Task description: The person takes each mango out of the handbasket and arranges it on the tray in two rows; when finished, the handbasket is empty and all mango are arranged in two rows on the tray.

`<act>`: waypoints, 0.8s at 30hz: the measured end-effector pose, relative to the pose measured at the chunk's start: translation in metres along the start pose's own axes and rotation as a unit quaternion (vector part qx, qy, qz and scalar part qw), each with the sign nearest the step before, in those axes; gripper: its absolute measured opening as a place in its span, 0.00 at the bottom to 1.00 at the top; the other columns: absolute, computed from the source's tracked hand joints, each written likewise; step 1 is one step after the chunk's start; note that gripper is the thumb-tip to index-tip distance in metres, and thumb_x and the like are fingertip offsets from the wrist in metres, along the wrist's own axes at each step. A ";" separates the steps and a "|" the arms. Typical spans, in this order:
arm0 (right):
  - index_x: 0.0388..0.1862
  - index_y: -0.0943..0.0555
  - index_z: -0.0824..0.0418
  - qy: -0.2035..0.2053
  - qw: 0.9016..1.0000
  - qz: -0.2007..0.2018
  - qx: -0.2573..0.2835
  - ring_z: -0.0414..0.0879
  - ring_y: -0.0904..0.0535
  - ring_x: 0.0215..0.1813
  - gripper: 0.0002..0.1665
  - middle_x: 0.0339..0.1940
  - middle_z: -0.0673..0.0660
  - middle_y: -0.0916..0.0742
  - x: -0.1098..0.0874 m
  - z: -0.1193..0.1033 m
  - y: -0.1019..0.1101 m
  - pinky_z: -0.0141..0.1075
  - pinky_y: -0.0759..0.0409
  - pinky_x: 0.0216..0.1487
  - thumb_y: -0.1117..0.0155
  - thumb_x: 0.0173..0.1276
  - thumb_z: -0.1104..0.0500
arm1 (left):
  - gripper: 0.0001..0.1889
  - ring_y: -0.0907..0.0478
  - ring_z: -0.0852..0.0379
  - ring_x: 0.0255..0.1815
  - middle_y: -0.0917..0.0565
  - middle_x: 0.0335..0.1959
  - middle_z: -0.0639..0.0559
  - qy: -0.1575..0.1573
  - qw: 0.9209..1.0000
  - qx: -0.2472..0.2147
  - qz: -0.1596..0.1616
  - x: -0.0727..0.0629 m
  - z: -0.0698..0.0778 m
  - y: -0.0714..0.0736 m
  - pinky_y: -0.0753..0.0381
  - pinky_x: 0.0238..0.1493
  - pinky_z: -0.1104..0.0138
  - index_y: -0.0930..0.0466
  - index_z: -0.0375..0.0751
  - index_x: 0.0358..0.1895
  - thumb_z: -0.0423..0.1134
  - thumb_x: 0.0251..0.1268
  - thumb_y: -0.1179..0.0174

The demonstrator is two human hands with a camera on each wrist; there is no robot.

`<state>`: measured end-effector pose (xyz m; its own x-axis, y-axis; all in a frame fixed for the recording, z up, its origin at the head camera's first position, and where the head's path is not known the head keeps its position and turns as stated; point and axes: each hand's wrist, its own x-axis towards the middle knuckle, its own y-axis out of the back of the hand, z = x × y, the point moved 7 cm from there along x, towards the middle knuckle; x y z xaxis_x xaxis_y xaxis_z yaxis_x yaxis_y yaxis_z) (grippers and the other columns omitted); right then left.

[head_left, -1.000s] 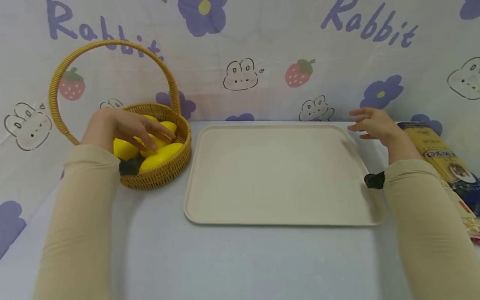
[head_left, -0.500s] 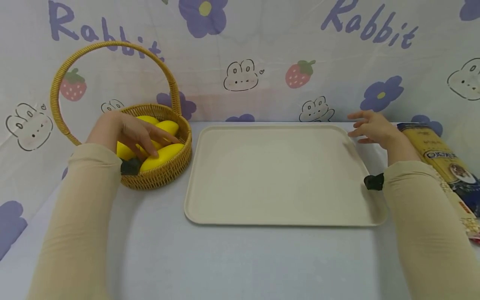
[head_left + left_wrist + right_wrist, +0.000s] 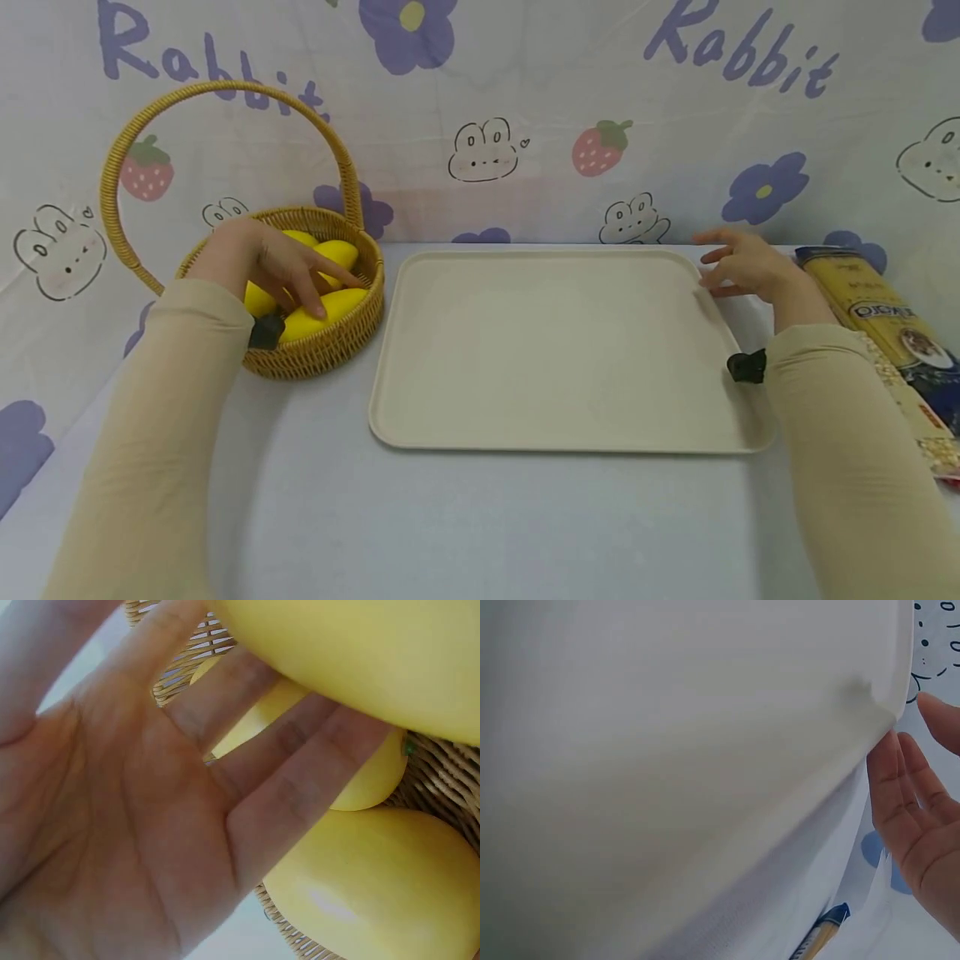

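A round wicker basket [image 3: 315, 360] with a tall handle stands at the left in the head view. Several smooth yellow mango-like fruits lie in it. My left hand [image 3: 281, 262] reaches into it, its fingers spread over the front yellow fruit [image 3: 337, 308] and its fingertips at that fruit. In the left wrist view the palm faces the camera, and the large near yellow fruit [image 3: 375, 652] hides the fingertips. My right hand [image 3: 750, 267] is at the far right corner of the beige tray [image 3: 562, 350], fingers extended; in the right wrist view its fingertips are at the tray rim.
Packaged food bags [image 3: 877, 304], one yellow and blue, lie right of the tray beside my right forearm. A white cloth [image 3: 495, 525] covers the table. Behind it hangs a curtain [image 3: 540, 75] printed with rabbits, strawberries and flowers.
My left hand has shifted slightly right and lower over the front yellow fruit. My right hand has dropped a little toward the tray's corner. Basket and tray stay in place.
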<state>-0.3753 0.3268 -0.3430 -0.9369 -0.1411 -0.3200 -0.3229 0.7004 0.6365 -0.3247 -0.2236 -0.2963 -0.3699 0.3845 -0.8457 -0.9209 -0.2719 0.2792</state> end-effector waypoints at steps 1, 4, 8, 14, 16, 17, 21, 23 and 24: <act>0.81 0.52 0.61 0.000 1.000 -0.001 -0.001 0.65 0.32 0.68 0.46 0.75 0.77 0.40 0.001 0.001 -0.001 0.48 0.17 0.61 0.43 0.69 0.69 | 0.47 0.56 0.39 0.81 0.73 0.80 0.39 0.001 1.000 -0.001 -0.002 0.000 0.001 -0.001 0.46 0.81 0.47 0.55 0.58 0.80 0.41 0.65 0.34; 0.80 0.52 0.62 0.002 1.000 -0.004 -0.003 0.65 0.32 0.67 0.46 0.74 0.77 0.38 0.002 0.002 -0.002 0.40 0.15 0.53 0.44 0.68 0.71 | 0.48 0.55 0.39 0.81 0.75 0.80 0.39 0.005 1.000 0.001 -0.006 0.000 0.001 -0.002 0.47 0.81 0.48 0.57 0.58 0.80 0.41 0.64 0.34; 0.80 0.49 0.61 0.004 1.000 -0.007 -0.013 0.65 0.31 0.65 0.45 0.73 0.77 0.37 0.004 0.003 -0.004 0.30 0.17 0.43 0.46 0.66 0.75 | 0.49 0.54 0.37 0.81 0.76 0.80 0.39 0.015 1.000 0.000 0.002 -0.001 -0.001 -0.001 0.45 0.80 0.47 0.56 0.61 0.80 0.41 0.62 0.32; 0.80 0.48 0.61 0.003 0.999 -0.023 -0.037 0.67 0.33 0.67 0.44 0.74 0.77 0.39 0.004 0.003 -0.005 0.30 0.19 0.44 0.53 0.65 0.77 | 0.50 0.52 0.27 0.79 0.72 0.80 0.37 0.024 1.000 0.002 0.004 -0.002 -0.003 -0.001 0.42 0.78 0.43 0.56 0.64 0.80 0.42 0.61 0.31; 0.80 0.47 0.61 -0.003 0.998 -0.028 -0.047 0.66 0.34 0.68 0.43 0.75 0.76 0.39 0.004 0.004 -0.006 0.31 0.18 0.47 0.53 0.65 0.76 | 0.50 0.54 0.27 0.79 0.73 0.80 0.37 0.026 1.000 0.001 0.003 -0.002 -0.003 -0.001 0.43 0.78 0.41 0.56 0.65 0.80 0.42 0.61 0.31; 0.80 0.47 0.62 -0.006 0.998 -0.030 -0.051 0.66 0.33 0.67 0.43 0.75 0.76 0.39 0.005 0.005 -0.006 0.31 0.18 0.47 0.53 0.66 0.76 | 0.50 0.55 0.27 0.79 0.74 0.80 0.37 0.026 1.000 0.001 0.002 -0.002 -0.003 -0.001 0.44 0.78 0.41 0.56 0.65 0.80 0.42 0.61 0.31; 0.79 0.46 0.63 -0.013 0.998 -0.032 -0.050 0.63 0.31 0.64 0.42 0.74 0.75 0.38 0.007 0.007 -0.006 0.29 0.18 0.45 0.52 0.66 0.75 | 0.50 0.57 0.28 0.80 0.77 0.79 0.38 0.027 1.000 0.001 0.000 -0.002 -0.003 -0.001 0.45 0.78 0.39 0.56 0.65 0.80 0.43 0.61 0.31; 0.79 0.46 0.64 -0.015 0.998 -0.031 -0.050 0.63 0.30 0.63 0.42 0.74 0.76 0.38 0.007 0.008 -0.006 0.27 0.18 0.42 0.52 0.65 0.76 | 0.50 0.58 0.28 0.80 0.78 0.79 0.38 0.026 1.000 -0.001 -0.002 -0.002 -0.003 -0.002 0.46 0.78 0.39 0.57 0.65 0.80 0.43 0.61 0.31; 0.78 0.45 0.64 -0.015 0.998 -0.030 -0.051 0.63 0.30 0.63 0.42 0.73 0.76 0.38 0.007 0.008 -0.006 0.28 0.18 0.42 0.52 0.65 0.76 | 0.50 0.57 0.28 0.80 0.77 0.79 0.38 0.025 1.000 -0.001 -0.003 -0.002 -0.003 -0.002 0.45 0.78 0.39 0.57 0.65 0.80 0.43 0.61 0.31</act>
<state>-0.3788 0.3266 -0.3546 -0.9116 -0.1583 -0.3793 -0.3912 0.6170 0.6828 -0.3221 -0.2263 -0.2969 -0.3581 0.3410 -0.8692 -0.9228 -0.2710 0.2739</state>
